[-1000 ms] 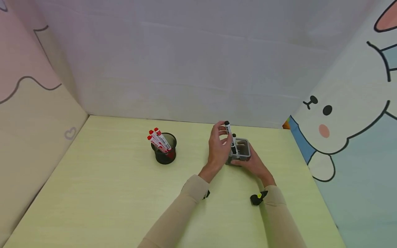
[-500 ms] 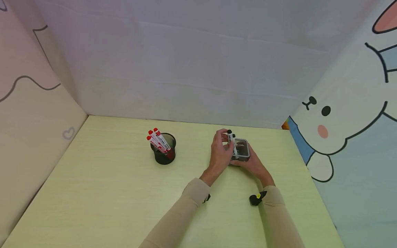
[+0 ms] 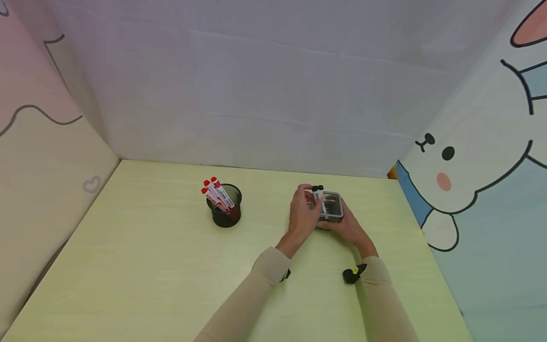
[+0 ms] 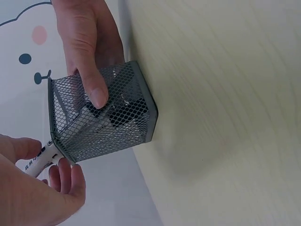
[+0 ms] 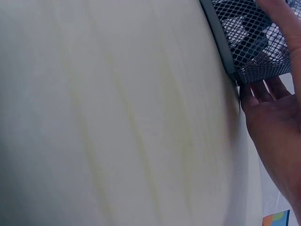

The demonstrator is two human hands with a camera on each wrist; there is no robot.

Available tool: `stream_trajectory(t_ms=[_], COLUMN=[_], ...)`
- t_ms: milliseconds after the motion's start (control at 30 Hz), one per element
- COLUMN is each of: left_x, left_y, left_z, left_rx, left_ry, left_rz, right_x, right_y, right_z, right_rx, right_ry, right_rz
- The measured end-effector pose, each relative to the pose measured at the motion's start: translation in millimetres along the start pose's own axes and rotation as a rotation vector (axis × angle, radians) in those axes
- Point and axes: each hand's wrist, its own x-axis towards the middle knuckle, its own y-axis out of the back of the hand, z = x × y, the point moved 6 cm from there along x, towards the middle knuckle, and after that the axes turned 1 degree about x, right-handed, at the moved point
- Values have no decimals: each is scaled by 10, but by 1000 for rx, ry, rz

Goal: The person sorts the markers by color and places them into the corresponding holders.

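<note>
My left hand (image 3: 302, 216) pinches a white marker with a black cap (image 3: 315, 191), its lower part inside a square black mesh pen holder (image 4: 131, 110). A second black-capped marker (image 3: 321, 189) stands in the holder right beside it. Through the mesh, dark and white shapes show in the left wrist view. My right hand (image 3: 352, 232) grips the holder from its right side, thumb (image 4: 98, 94) across one mesh wall and fingers (image 5: 261, 89) against another. Left-hand fingertips are right at the holder's rim.
A round black mesh cup (image 3: 225, 219) stands left of the hands on the pale wooden table (image 3: 171, 275), with several red-capped markers (image 3: 220, 194) leaning in it. A pale backdrop (image 3: 256, 95) rises behind the table, and a cartoon-printed one (image 3: 491, 213) stands on the right.
My left hand has moved down, lowering the marker deeper into the square mesh holder until its cap is about level with the other one. The right hand keeps its grip.
</note>
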Motion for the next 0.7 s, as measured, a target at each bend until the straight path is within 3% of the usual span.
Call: stream_trajectory(t_ms=[333,700], left_x=[-26,-54], left_y=[19,40], left_z=[-63,-98], left_rx=[6,34], left_ry=[81,70], left_rz=[-51,-69], right_x=[11,7], right_y=[-13,-4], right_z=[-4,11], right_rx=[4,-9], right_ry=[-13,-11], right_rz=[-9,-4])
